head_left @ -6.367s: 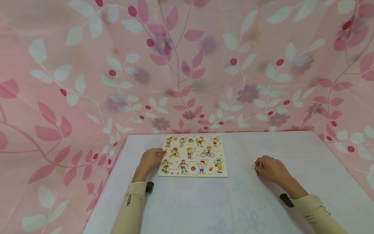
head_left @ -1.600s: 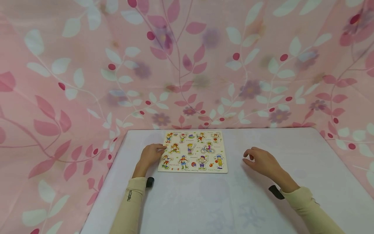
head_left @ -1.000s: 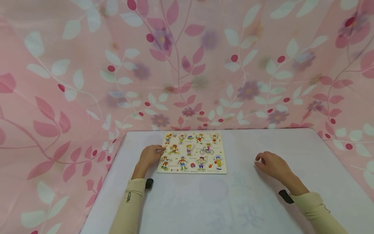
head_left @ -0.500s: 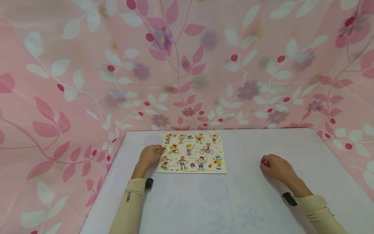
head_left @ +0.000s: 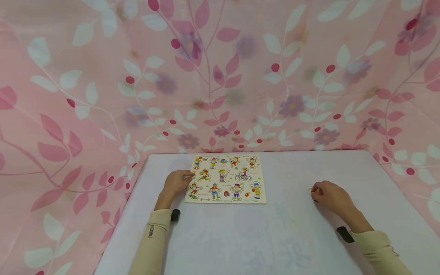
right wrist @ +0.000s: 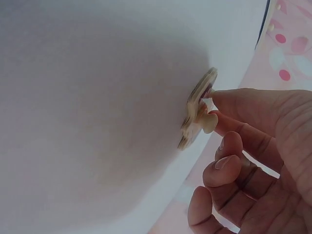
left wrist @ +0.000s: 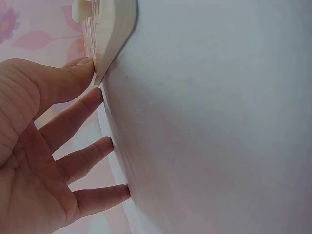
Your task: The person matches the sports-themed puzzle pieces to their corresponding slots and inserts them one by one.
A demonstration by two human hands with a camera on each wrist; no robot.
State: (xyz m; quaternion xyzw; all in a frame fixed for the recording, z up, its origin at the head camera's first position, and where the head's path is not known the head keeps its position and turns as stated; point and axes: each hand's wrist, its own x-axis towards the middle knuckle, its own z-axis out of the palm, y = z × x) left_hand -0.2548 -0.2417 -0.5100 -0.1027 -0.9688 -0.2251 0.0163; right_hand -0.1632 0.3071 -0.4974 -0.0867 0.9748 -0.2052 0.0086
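A cream puzzle board (head_left: 229, 199) with colourful sports-figure pieces lies at the back of the table. My left hand (head_left: 177, 182) is at its left edge. In the left wrist view, the thumb (left wrist: 78, 80) touches the board's side (left wrist: 114, 36), while the other fingers spread fairly straight with their tips at the tabletop. To the right of the board, my right hand (head_left: 331, 196) pinches a small puzzle piece (head_left: 310, 189) between thumb and index finger. The right wrist view shows this piece (right wrist: 195, 109) edge-on with a pale knob (right wrist: 209, 123); the other fingers curl loosely beside it.
White cloth covers the table (head_left: 251, 244). A pink floral curtain (head_left: 220, 76) rises right behind its back edge and along the sides. Black wrist cameras (head_left: 345, 234) sit below both hands.
The right hand, with no piece showing in its fingers a second ago, has shifted slightly right and now pinches a puzzle piece. My left hand and the board have stayed put.
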